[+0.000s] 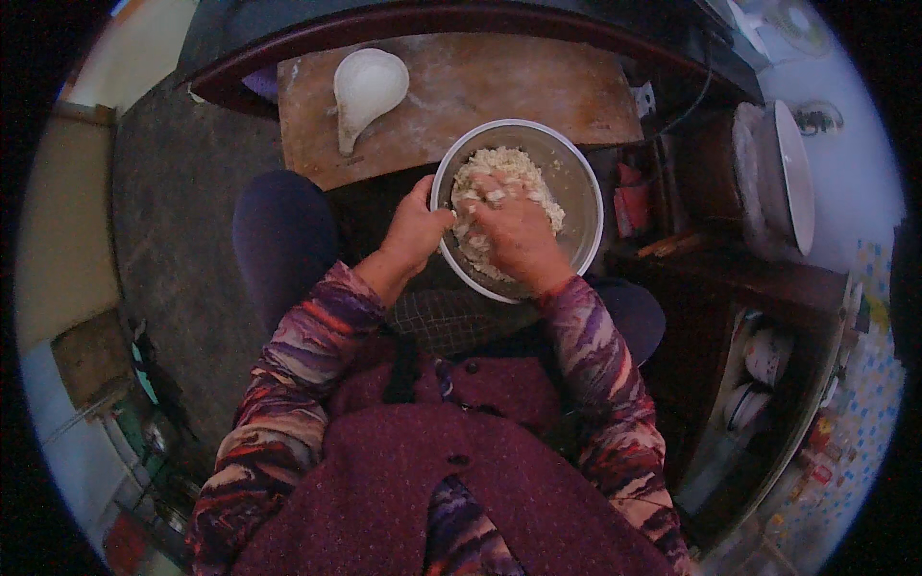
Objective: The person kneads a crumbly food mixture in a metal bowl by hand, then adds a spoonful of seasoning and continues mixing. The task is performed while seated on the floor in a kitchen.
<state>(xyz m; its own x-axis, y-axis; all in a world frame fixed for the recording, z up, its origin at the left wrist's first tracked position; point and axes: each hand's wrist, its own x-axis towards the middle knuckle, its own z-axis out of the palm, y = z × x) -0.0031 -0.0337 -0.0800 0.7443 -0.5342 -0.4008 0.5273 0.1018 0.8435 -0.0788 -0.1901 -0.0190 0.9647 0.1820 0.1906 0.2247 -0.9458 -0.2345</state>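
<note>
A round metal bowl (587, 180) with a pale rim sits in front of my lap, at the near edge of a wooden board. My left hand (414, 223) grips the bowl's left rim, thumb over the edge. Crumbly, pale dough (504, 160) fills the middle of the bowl. My right hand (515, 227) is down in it, fingers curled into the dough and blurred, with bits stuck to them. The fingertips are hidden. On the board (490, 79) lies a pale scoop (371, 83) that looks dusted with white powder, its handle towards me.
A dark, curved edge (461, 18) overhangs the board's far side. At right stand a wooden cabinet (720, 273) with bowls (763, 353) inside and a large pale basin (792, 176) on edge. My knees (284, 230) flank the bowl. Dark floor (173, 216) stretches left.
</note>
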